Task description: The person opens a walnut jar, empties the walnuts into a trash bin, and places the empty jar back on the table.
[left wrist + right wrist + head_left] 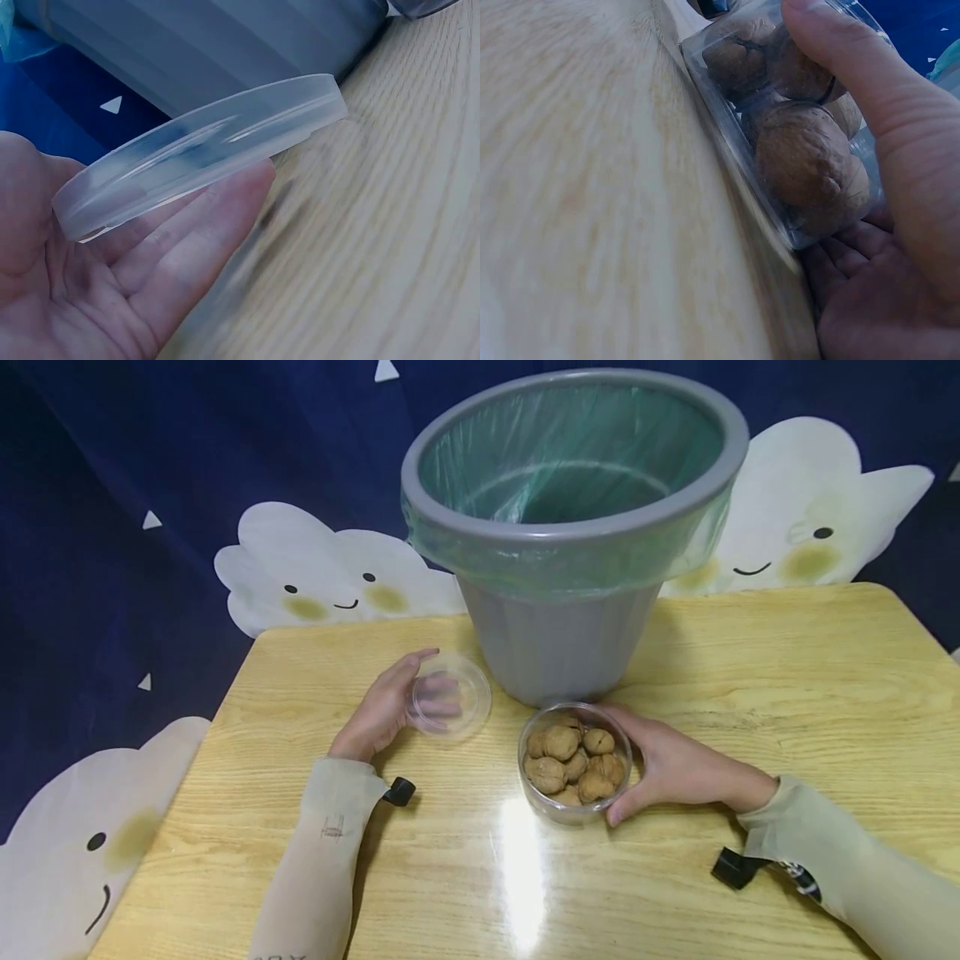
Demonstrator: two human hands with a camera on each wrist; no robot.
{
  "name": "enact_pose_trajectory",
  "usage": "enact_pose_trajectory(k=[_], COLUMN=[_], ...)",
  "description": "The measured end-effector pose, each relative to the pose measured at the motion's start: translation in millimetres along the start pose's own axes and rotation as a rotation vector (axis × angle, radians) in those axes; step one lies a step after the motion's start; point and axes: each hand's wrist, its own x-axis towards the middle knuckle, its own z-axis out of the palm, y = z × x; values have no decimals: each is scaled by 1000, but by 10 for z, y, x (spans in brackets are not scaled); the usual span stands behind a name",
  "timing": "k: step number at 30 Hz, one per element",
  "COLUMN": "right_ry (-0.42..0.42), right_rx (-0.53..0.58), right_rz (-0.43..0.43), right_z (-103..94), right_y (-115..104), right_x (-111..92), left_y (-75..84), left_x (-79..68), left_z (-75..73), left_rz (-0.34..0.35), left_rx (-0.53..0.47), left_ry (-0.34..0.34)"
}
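My left hand (386, 706) holds a round, clear plastic lid (452, 697) over the table, left of the bin. In the left wrist view the lid (202, 154) tilts, its lower side on the fingers and one edge against the thumb side of the palm. My right hand (675, 764) grips a clear round plastic container (566, 814) from its right side, thumb at the front. Walnuts (561, 743) fill the lidless container, which stands on the table. The right wrist view shows the thumb across the container wall and several walnuts (802, 154) behind it.
A tall grey bin (558, 635) lined with a thin green bag (525, 564) stands at the back of the wooden table (442, 877), just behind the container. Beyond the table's rear edge hangs a dark blue cloth (322, 435) with white clouds.
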Motion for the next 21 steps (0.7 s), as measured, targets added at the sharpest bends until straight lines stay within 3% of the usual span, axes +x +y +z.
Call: enact_pose_trajectory(k=[21], right_ry=[9], right_rx=[-2], right_rz=[6], right_z=[6], right_y=[15], right_x=[-7], left_y=[24], left_x=[-27], left_z=[5], left_rz=[-27], left_rx=[247], left_ry=[76])
